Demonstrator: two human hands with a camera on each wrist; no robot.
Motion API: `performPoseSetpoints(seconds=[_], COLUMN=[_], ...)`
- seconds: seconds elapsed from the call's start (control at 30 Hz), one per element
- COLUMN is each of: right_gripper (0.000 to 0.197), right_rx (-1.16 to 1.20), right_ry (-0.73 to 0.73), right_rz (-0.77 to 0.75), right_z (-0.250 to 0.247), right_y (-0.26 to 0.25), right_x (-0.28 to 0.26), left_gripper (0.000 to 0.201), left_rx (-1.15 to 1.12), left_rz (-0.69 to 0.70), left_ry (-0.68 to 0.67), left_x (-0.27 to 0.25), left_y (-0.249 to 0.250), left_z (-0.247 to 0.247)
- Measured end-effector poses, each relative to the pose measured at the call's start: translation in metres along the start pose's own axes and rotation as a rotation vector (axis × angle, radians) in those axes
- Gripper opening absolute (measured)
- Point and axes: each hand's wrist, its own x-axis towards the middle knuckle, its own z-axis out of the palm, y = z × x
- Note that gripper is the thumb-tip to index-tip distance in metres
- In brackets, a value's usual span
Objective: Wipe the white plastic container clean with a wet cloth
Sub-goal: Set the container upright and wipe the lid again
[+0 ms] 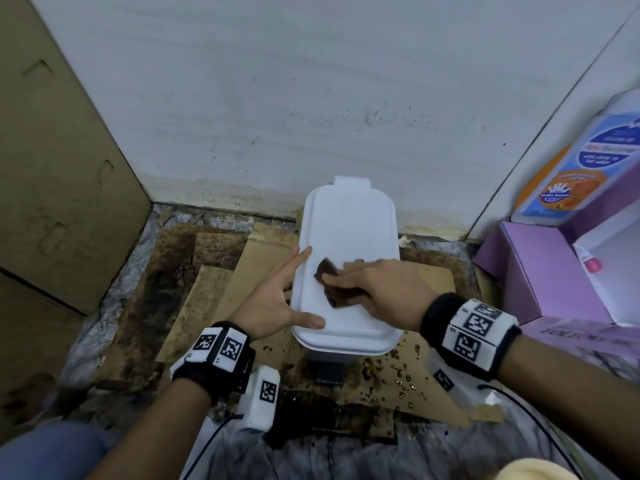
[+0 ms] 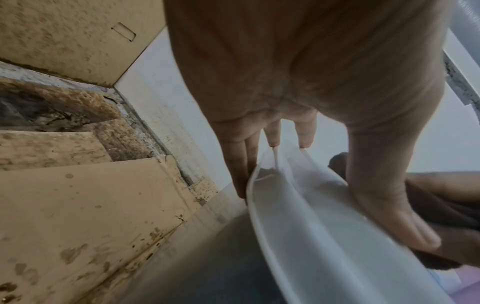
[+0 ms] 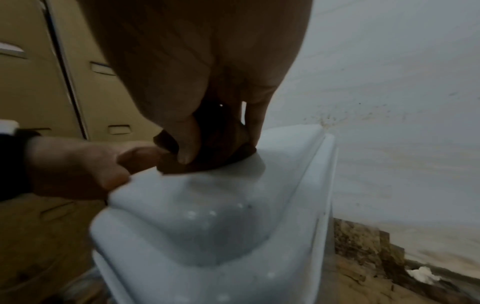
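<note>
A white plastic container (image 1: 349, 237) with a closed lid stands on stained cardboard against the wall. My right hand (image 1: 377, 289) grips a dark brown cloth (image 1: 329, 271) and presses it on the lid's near half. In the right wrist view the cloth (image 3: 207, 162) is bunched under the curled fingers, and water drops lie on the lid (image 3: 207, 226). My left hand (image 1: 273, 303) rests against the container's left rim with straight fingers, thumb laid on the lid. The left wrist view shows those fingers (image 2: 241, 164) along the rim (image 2: 272, 216).
Stained, wet cardboard sheets (image 1: 207, 306) cover the floor around the container. A tall cardboard box (image 1: 59, 174) stands at the left. Purple boxes (image 1: 540, 271) and a blue-and-white bottle (image 1: 581, 164) stand at the right. A white wall (image 1: 311, 98) is close behind.
</note>
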Motion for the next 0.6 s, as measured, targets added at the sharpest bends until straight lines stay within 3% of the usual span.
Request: performPoseSetpoints(seconds=[0.1, 0.2, 0.27, 0.37, 0.47, 0.6], right_gripper=[0.044, 0.04, 0.039, 0.044, 0.055, 0.059], right_rx=[0.143, 0.221, 0.258, 0.21, 0.093, -0.002], right_ry=[0.013, 0.304, 0.361, 0.223, 0.011, -0.045], right_rz=[0.013, 0.196, 0.323, 0.408, 0.376, 0.292], right_z=[-0.018, -0.043, -0.06, -0.07, -0.064, -0.054], right_y=[0.011, 0.048, 0.073, 0.098, 0.097, 0.078], right_x=[0.004, 0.032, 0.054, 0.086, 0.105, 0.112], left_gripper=[0.118, 0.118, 0.118, 0.118, 0.115, 0.116], left_rx=[0.013, -0.003, -0.004, -0.012, -0.017, -0.024], left_rz=[0.007, 0.008, 0.02, 0.027, 0.033, 0.029], left_ry=[0.0, -0.004, -0.01, -0.01, -0.01, -0.007], left_x=[-0.002, -0.002, -0.003, -0.001, 0.001, 0.002], left_y=[0.0, -0.004, -0.005, -0.008, -0.008, -0.009], left_z=[0.001, 0.0, 0.0, -0.001, -0.001, -0.001])
